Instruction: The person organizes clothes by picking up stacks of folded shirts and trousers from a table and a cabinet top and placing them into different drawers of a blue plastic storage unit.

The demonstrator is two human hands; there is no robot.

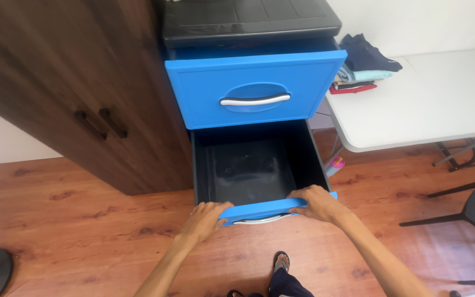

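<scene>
Fingers could be pinched between the pulled-out lower drawer (259, 208) and the shut upper drawer (255, 88) just above the grip, should the front be pushed in with fingertips curled over its edge. The left hand (207, 215) and right hand (315, 201) are each closed over that blue front's top edge, either side of its handle (262, 219). The drawer's dark inside lies just beyond the grip.

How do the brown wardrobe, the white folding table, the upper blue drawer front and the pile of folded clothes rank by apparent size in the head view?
1. brown wardrobe
2. white folding table, though both run out of frame, so their order is unsure
3. upper blue drawer front
4. pile of folded clothes
</scene>
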